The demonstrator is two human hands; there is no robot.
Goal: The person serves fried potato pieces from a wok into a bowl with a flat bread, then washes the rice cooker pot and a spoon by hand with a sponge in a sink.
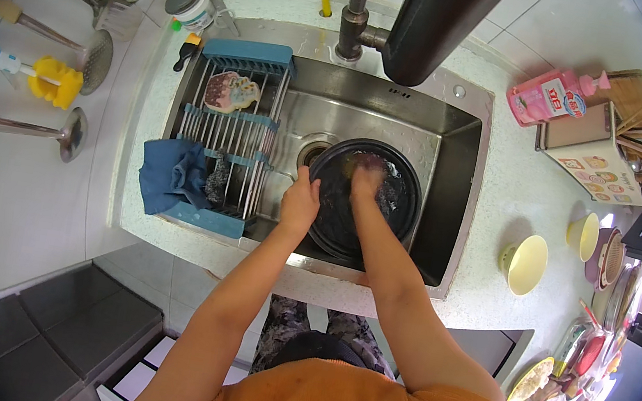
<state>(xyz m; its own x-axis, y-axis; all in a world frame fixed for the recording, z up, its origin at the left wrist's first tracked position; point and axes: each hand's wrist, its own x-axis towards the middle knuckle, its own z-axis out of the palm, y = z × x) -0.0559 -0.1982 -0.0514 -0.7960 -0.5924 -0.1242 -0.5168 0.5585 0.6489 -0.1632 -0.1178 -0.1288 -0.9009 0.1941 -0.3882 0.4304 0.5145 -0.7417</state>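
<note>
A round black pan (335, 209) sits tilted in the stainless steel sink (364, 118), partly over the drain (312, 152). My left hand (300, 200) grips its rim on the left side. Inside the pan is my right hand (366, 179), its fingers against the inner surface. Motion blurs the fingertips, where a reddish, yellowish patch shows; whether it is a held sponge I cannot tell. Wet glints mark the pan's inside around that hand.
Left in the sink stands a drying rack (222, 154) with a decorated sponge (231, 92), a steel wool scrubber (217, 179) and a blue cloth (175, 175). A black faucet (426, 36) overhangs the basin. Rightward are yellow bowls (524, 265) and a pink soap bottle (551, 98).
</note>
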